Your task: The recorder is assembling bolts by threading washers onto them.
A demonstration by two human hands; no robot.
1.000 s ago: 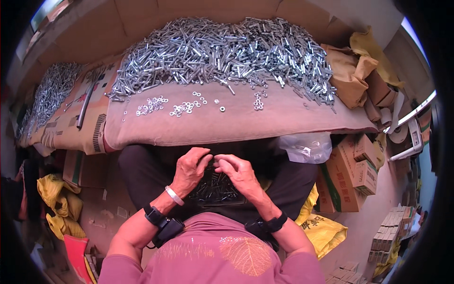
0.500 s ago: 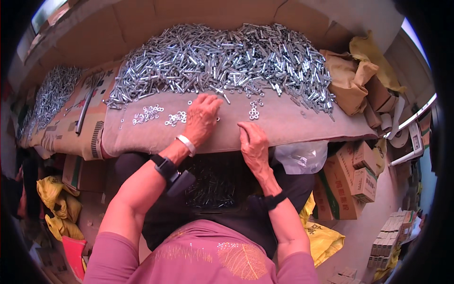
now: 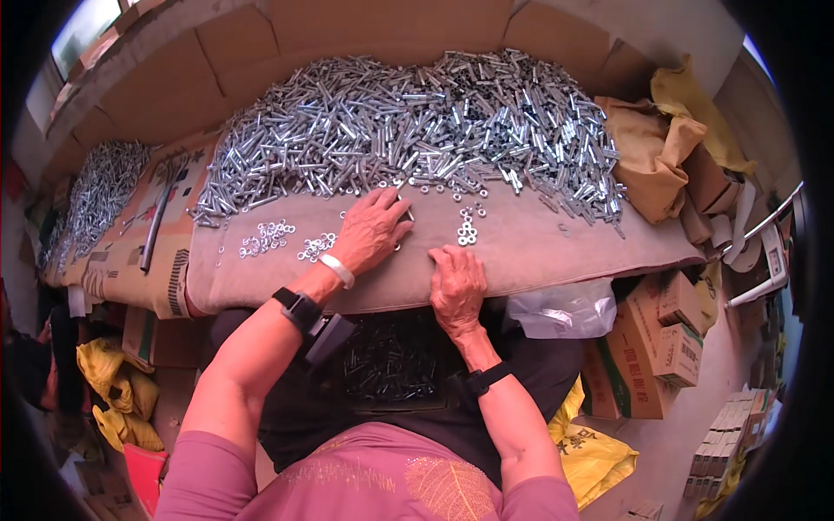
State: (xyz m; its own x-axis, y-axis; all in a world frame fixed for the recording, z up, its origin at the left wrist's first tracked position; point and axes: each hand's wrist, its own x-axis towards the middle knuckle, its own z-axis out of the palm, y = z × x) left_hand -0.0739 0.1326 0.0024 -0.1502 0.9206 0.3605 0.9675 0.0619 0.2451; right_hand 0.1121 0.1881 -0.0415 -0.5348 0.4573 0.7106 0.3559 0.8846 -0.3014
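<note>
Nearest, between the dark trouser legs of the person, there is a dark, shallow, rectangular tray (image 3: 408,405), in which lie many small, dark, shiny metal pieces (image 3: 389,363). A little farther, on the right, a clear, crumpled plastic bag (image 3: 565,311) hangs at the front edge of the surface (image 3: 556,260), which is covered with a plain pinkish cloth.

The right hand (image 3: 458,286) rests at this edge with its fingers curled; whether something is inside, I cannot tell. Just beyond its fingertips is a small cluster of flat, silver metal rings (image 3: 467,233).

The left hand (image 3: 372,230), with a pale band (image 3: 337,271) on its wrist, is palm down farther in, half open with bent fingers. A thin metal piece shows near its thumb, but I cannot tell if it is gripped. To the left of this hand lie 2 more groups of rings.

Behind both hands, a wide heap of thin, rod-shaped, silver metal pieces (image 3: 400,130) covers the far part of the surface, before a brown cardboard wall (image 3: 373,30).
</note>
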